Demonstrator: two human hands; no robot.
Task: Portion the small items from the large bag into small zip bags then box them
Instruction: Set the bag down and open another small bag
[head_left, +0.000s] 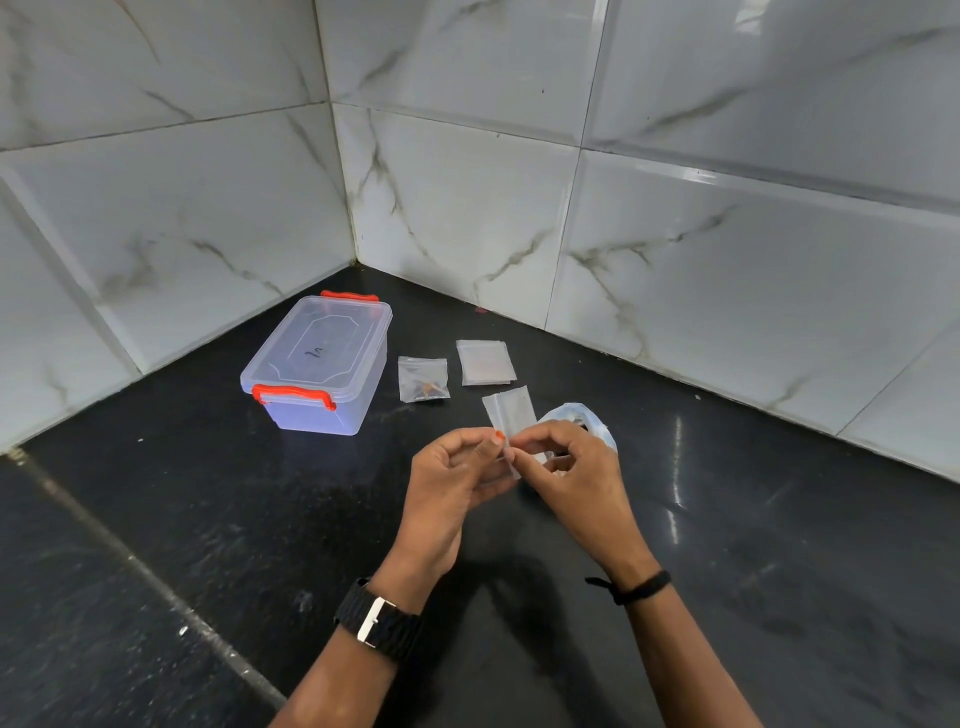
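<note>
**Both hands pinch 1 small zip bag**

While the left hand (457, 483) and right hand (566, 467) pinch a small zip bag (511, 415) together, the large bag (582, 421) lies just behind; a filled bag (422, 379), spare bags (485, 362) and the box (317, 364) (lid on) sit farther left.

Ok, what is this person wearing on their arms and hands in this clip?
Both forearms are bare, with no sleeves in view. The left wrist carries a black textured watch strap with a silver metal buckle. The right wrist carries a thin black band with a knotted tail. One nail of the left hand is painted orange-red. No gloves or rings show.
</note>
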